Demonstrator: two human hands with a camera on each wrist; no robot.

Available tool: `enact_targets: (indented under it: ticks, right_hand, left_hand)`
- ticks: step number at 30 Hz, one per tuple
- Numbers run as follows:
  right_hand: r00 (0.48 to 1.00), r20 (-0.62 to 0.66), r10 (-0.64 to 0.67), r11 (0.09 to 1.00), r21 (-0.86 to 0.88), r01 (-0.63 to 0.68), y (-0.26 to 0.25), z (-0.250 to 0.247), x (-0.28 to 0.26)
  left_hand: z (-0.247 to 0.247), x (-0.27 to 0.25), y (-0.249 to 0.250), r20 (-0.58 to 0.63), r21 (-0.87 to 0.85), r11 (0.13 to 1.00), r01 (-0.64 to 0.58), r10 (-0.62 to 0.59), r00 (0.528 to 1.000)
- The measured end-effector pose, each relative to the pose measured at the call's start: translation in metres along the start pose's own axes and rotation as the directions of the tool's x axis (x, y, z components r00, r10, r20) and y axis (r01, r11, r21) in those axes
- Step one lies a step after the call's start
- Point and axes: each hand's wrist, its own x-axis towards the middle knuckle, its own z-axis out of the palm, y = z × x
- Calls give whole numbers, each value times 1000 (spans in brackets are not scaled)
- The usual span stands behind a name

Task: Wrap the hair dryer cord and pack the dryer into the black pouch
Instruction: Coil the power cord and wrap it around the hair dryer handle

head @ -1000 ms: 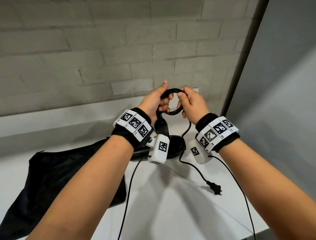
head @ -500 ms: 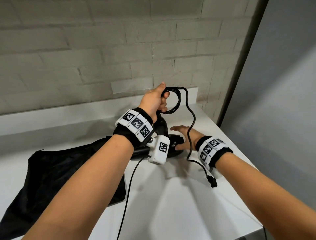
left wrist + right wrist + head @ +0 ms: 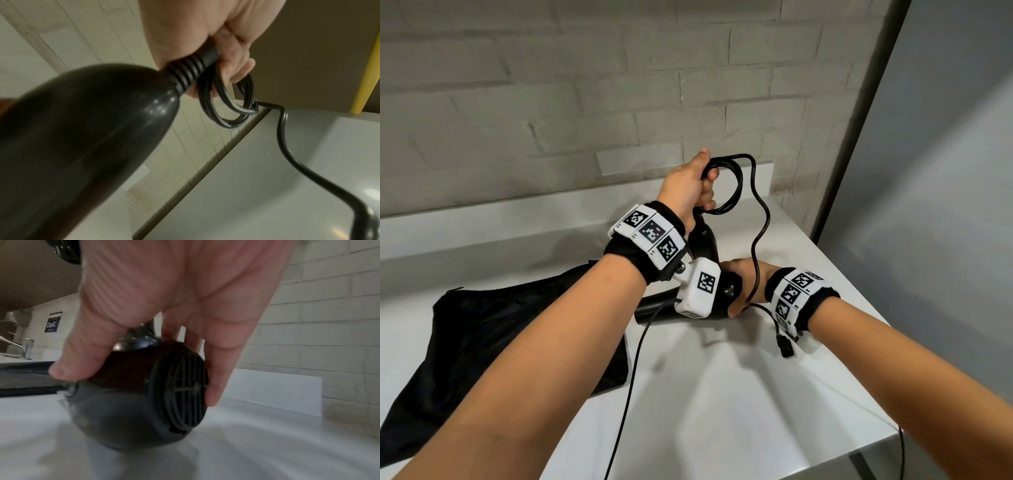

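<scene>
The black hair dryer (image 3: 654, 305) lies on the white table (image 3: 722, 411) with its handle (image 3: 92, 129) pointing up. My left hand (image 3: 688, 186) grips the top of the handle together with several coiled loops of the black cord (image 3: 732, 192), as the left wrist view also shows for the cord (image 3: 226, 110). From the coil the free cord hangs down past my right wrist to the plug (image 3: 786, 347). My right hand (image 3: 739, 274) grips the dryer's rear end, with thumb and fingers on either side of the grille (image 3: 185, 391). The black pouch (image 3: 500, 335) lies flat to the left.
A brick wall with a low white ledge (image 3: 517, 219) backs the table. The table's right edge (image 3: 859, 308) and near corner are close to my right arm. A thin black cable (image 3: 633, 377) from my left wrist camera hangs over the table front.
My right hand let go of the cord coil and dropped to the dryer's rear end, where it now grips. The left hand keeps the coil, and the free cord now hangs loose.
</scene>
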Motion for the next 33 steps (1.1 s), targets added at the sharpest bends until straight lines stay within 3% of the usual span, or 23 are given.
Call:
enact_targets:
  ticks: [4, 7, 9, 14, 20, 24, 29, 31, 33]
  right_hand:
    - [999, -44, 8, 995, 95, -4, 10, -3, -14]
    - [974, -203, 105, 965, 256, -50, 22, -9, -27]
    - [946, -298, 127, 968, 244, -53, 37, -13, -35]
    - [977, -86, 195, 962, 209, -174, 61, -9, -53]
    - [967, 34, 251, 934, 256, -251, 67, 10, -63]
    - [974, 122, 192, 916, 334, -223, 69, 18, -67]
    - [991, 42, 125, 949, 286, -131, 69, 19, -64]
    - [987, -93, 128, 926, 368, -85, 69, 16, -56]
    - [943, -304, 136, 879, 477, 27, 63, 5, -51]
  left_hand:
    - [3, -1, 0, -12, 6, 1000, -8, 8, 1000]
    - [4, 1, -1, -28, 19, 1000, -21, 22, 999]
    - [5, 3, -1, -35, 31, 999, -28, 29, 999]
    - [7, 8, -1, -74, 30, 998, -50, 52, 996]
    - [7, 14, -1, -99, 62, 996, -66, 72, 992]
    - [7, 18, -3, -114, 63, 996, -68, 75, 991]
    - [6, 20, -3, -118, 55, 996, -72, 78, 990]
    - [5, 21, -3, -113, 55, 996, -73, 79, 990]
    - [6, 21, -4, -116, 62, 995, -75, 82, 990]
